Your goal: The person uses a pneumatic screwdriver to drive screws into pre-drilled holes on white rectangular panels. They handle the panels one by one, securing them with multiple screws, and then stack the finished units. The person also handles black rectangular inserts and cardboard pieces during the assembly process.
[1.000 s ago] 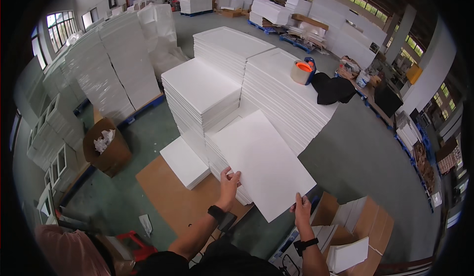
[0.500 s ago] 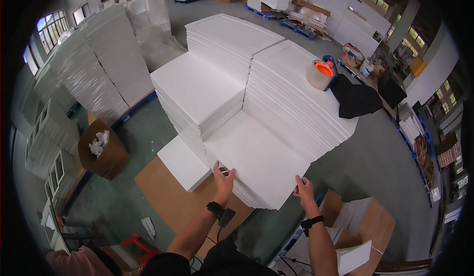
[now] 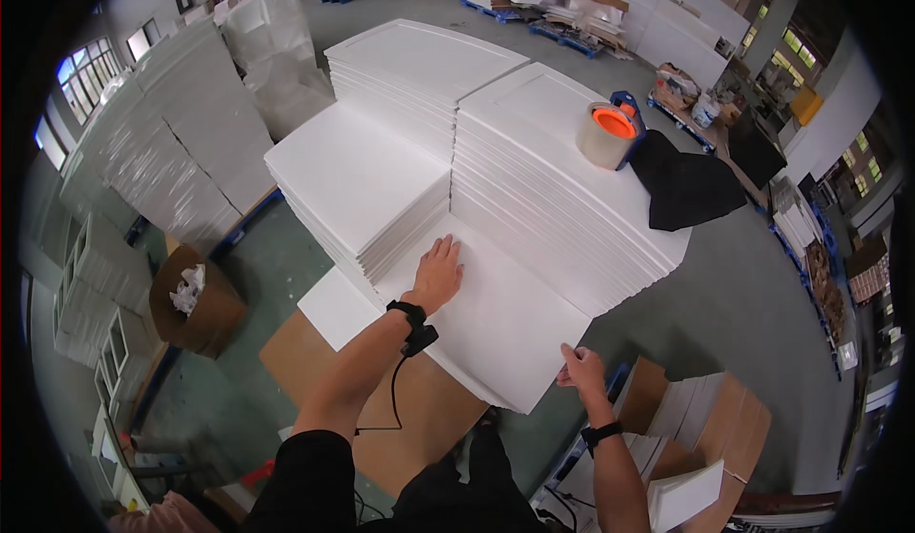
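My left hand (image 3: 440,271) lies flat on the top white panel (image 3: 505,323) of the lower stack, its fingers stretched toward the taller stacks. Down at that panel's near right edge, my right hand (image 3: 581,371) pinches the edge between thumb and fingers; part of the grip is hidden. A medium-high stack of white panels (image 3: 357,171) rises just left of and beyond my left hand. Taller piles of white panels stand behind (image 3: 419,51) and to the right (image 3: 543,113). On the right pile rest a tape dispenser (image 3: 602,142) with a wide clear roll and a black cloth (image 3: 681,185).
A cardboard sheet (image 3: 315,371) lies on the floor at my left, with a white panel (image 3: 334,306) on it. An open carton (image 3: 205,314) stands farther left, near wrapped stacks (image 3: 181,123). Cardboard boxes (image 3: 710,409) crowd the lower right.
My left hand has moved from the panel's near left edge forward onto its top face, opening flat. My right hand stays at the right edge. The view has shifted slightly.
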Demonstrator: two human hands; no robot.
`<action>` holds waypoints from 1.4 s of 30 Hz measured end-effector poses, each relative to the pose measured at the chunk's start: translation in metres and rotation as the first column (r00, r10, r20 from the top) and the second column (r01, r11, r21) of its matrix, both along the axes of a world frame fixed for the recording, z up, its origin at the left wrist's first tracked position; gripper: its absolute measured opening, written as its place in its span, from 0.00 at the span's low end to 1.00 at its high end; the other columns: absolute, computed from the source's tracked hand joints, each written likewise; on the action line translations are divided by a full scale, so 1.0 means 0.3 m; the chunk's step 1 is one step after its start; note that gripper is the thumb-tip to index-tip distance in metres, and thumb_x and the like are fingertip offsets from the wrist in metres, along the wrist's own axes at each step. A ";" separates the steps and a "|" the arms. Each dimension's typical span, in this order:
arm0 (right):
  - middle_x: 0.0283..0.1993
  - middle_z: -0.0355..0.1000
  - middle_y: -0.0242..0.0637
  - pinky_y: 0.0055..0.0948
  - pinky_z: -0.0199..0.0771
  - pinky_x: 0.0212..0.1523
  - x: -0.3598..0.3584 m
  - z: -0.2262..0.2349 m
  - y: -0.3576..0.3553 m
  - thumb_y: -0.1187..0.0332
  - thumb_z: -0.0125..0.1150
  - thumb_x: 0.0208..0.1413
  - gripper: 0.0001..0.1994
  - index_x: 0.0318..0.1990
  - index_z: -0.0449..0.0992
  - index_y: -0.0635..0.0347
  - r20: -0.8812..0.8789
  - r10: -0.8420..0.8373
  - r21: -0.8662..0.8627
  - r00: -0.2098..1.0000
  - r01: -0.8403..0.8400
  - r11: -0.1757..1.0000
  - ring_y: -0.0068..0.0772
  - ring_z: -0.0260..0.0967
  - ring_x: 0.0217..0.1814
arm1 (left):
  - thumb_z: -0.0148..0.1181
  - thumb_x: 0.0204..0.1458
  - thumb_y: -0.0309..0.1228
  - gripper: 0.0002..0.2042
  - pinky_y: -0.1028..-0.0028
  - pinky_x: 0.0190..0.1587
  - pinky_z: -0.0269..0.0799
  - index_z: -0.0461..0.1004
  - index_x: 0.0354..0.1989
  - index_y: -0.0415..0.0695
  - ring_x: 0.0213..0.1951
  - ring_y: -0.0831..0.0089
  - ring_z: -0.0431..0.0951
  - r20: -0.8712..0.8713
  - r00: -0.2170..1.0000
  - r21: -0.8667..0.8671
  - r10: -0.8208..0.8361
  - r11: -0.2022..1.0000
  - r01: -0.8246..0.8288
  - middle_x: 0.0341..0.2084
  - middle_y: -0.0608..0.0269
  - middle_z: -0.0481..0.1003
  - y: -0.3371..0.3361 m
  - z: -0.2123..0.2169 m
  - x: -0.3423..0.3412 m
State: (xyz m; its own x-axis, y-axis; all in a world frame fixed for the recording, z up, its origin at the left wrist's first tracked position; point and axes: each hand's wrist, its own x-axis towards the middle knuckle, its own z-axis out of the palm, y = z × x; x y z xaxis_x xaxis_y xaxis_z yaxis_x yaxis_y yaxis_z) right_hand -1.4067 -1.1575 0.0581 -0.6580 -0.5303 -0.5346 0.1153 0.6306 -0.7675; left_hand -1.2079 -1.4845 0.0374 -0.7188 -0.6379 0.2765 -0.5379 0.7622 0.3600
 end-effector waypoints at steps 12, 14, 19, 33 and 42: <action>0.22 0.77 0.42 0.29 0.80 0.21 -0.073 0.038 -0.020 0.51 0.62 0.65 0.26 0.32 0.76 0.74 -0.023 0.177 0.044 0.984 -0.176 0.983 0.31 0.77 0.19 | 0.54 0.62 0.39 0.28 0.54 0.63 0.67 0.63 0.65 0.33 0.66 0.51 0.65 0.160 0.979 -0.117 0.122 0.988 -0.104 0.66 0.43 0.64 -0.116 -0.072 -0.160; 0.22 0.76 0.42 0.30 0.80 0.21 -0.092 0.020 -0.006 0.51 0.61 0.65 0.26 0.31 0.75 0.73 -0.012 0.179 0.039 0.984 -0.178 0.983 0.30 0.77 0.19 | 0.55 0.62 0.40 0.29 0.54 0.64 0.67 0.63 0.66 0.33 0.66 0.51 0.65 0.214 0.969 -0.043 0.120 0.993 -0.113 0.66 0.44 0.64 -0.118 -0.032 -0.182; 0.21 0.75 0.41 0.30 0.80 0.20 -0.114 0.013 -0.013 0.49 0.61 0.67 0.27 0.29 0.73 0.71 0.040 0.156 -0.015 0.987 -0.156 0.988 0.29 0.75 0.19 | 0.56 0.60 0.43 0.31 0.52 0.64 0.66 0.65 0.66 0.31 0.67 0.51 0.64 0.256 0.957 -0.072 0.140 0.990 -0.125 0.67 0.43 0.64 -0.137 -0.012 -0.188; 0.28 0.74 0.41 0.34 0.86 0.26 -0.236 -0.075 -0.032 0.44 0.60 0.65 0.29 0.43 0.72 0.71 0.205 0.053 -0.018 0.977 -0.050 0.999 0.32 0.79 0.25 | 0.57 0.60 0.43 0.30 0.51 0.65 0.66 0.65 0.65 0.33 0.66 0.47 0.67 0.309 0.949 -0.090 0.063 0.995 -0.037 0.66 0.41 0.66 -0.175 0.005 -0.193; 0.32 0.74 0.41 0.35 0.87 0.30 -0.273 -0.065 -0.031 0.45 0.58 0.67 0.29 0.47 0.69 0.70 0.319 0.123 -0.035 0.940 -0.118 0.992 0.37 0.81 0.30 | 0.56 0.61 0.43 0.31 0.51 0.66 0.65 0.64 0.67 0.34 0.68 0.47 0.64 0.317 0.947 -0.090 0.061 0.995 -0.034 0.68 0.42 0.64 -0.164 -0.010 -0.189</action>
State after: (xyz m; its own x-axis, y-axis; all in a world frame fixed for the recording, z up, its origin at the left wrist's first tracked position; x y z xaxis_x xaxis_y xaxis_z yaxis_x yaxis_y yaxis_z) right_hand -1.4886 -1.1668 0.0386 -0.3847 -0.6047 -0.6974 0.2803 0.6433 -0.7125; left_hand -1.2646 -1.5338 0.0345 -0.7473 -0.6583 0.0907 -0.6506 0.7526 0.1014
